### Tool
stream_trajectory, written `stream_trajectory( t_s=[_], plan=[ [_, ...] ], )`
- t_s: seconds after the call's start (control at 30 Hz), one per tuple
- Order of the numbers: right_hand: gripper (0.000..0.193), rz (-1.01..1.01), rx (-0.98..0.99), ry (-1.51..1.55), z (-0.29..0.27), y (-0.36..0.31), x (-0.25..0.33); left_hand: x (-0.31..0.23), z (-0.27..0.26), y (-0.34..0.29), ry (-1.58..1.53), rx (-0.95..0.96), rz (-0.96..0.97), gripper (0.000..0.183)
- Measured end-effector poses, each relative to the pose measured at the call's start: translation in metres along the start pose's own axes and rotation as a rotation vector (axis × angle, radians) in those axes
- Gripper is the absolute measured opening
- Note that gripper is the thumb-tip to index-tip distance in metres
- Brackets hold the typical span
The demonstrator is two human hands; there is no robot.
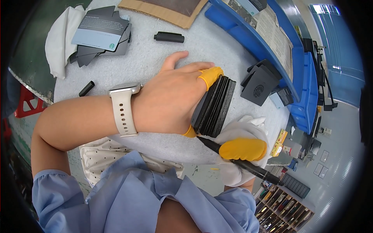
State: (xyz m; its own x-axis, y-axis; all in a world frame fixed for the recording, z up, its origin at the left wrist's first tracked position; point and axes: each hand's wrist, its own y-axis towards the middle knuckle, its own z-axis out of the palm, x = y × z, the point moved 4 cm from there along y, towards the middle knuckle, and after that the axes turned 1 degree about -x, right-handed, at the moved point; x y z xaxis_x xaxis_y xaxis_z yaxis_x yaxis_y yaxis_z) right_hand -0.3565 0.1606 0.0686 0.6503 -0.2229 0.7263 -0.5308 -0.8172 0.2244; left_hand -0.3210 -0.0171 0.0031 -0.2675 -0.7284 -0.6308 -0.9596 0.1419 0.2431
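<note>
My left hand [167,93], with yellow finger cots on its fingertips and a pale watch on the wrist, is closed around a thick stack of black cards [217,106]. The stack's edges face up to the right. My right hand [239,157] wears a white glove with a yellow cot over a finger. It grips a black marker pen [256,169], held slanting. The pen's tip is at the near left corner of the stack, close to my left hand's yellow-tipped finger; whether it touches the cards I cannot tell.
A pile of dark and light-blue printed cards [99,33] lies far left beside a white cloth [58,42]. A black cylindrical piece [169,37] and a small black cap [86,88] lie on the grey-white tabletop [143,58]. More black cards [258,85] rest right, beside a blue tray [252,46].
</note>
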Motion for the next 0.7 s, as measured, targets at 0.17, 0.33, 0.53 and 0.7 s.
stream_trajectory(
  t_s=[0.17,0.33,0.53,0.7],
  plan=[
    [0.036,-0.076,-0.002,-0.028,0.0,-0.003,-0.005,-0.002,-0.004,0.0,-0.018,-0.081,0.011,0.066],
    [0.035,-0.064,-0.152,0.069,-0.008,-0.005,-0.012,-0.003,-0.003,0.003,-0.029,-0.078,0.029,0.063],
    [0.034,-0.073,-0.061,-0.005,-0.008,0.0,-0.007,-0.003,-0.003,0.002,-0.011,-0.065,0.025,0.058],
    [0.037,0.059,-0.136,0.042,0.003,-0.008,-0.006,0.0,0.0,-0.002,0.007,-0.03,-0.004,0.079]
  ],
)
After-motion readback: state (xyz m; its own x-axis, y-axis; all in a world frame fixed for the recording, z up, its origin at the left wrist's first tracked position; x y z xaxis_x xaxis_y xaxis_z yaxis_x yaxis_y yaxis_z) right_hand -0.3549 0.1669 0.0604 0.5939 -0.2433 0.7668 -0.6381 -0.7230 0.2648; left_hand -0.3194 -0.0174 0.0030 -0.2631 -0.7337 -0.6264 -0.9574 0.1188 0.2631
